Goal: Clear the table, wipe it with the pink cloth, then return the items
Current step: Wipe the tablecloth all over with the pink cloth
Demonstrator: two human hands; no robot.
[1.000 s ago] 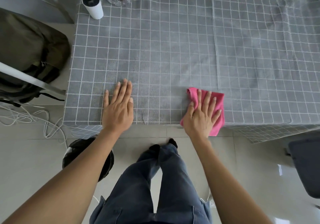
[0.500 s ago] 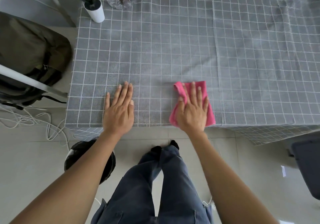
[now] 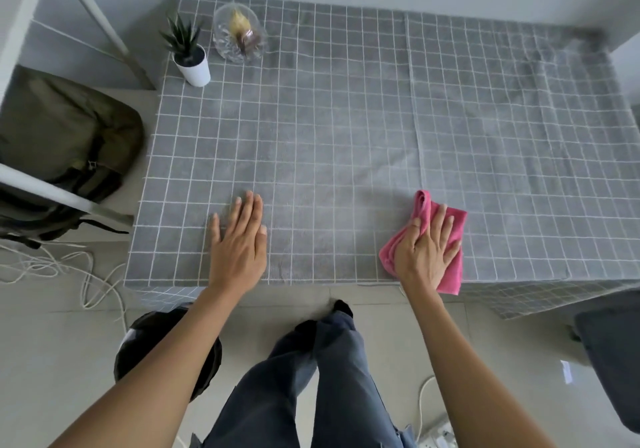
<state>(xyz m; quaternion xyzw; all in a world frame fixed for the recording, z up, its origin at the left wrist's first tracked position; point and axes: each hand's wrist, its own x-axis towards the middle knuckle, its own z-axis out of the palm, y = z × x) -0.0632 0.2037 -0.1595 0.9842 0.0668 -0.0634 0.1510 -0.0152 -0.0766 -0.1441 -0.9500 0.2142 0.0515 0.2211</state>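
Observation:
A pink cloth [image 3: 450,274] lies crumpled at the near edge of the table [image 3: 346,129], which is covered by a grey grid-patterned cloth. My right hand [image 3: 427,246] presses flat on the pink cloth with straight, spread fingers. Left of it, my left hand [image 3: 239,239] rests flat on the table near the front edge, holding nothing. At the far left corner of the table stand a small plant in a white pot [image 3: 190,58] and a clear glass bowl [image 3: 239,33] with small items inside.
An olive backpack [image 3: 65,142] sits behind white frame bars at the left. White cables [image 3: 69,267] trail on the floor. A black round object [image 3: 145,340] lies below the table's front, and a dark chair [image 3: 609,354] is at the right. My legs stand before the table.
My right hand slid the pink cloth left, then back to the right along the front edge. The view has tilted up, showing the whole table. My left hand stayed in place.

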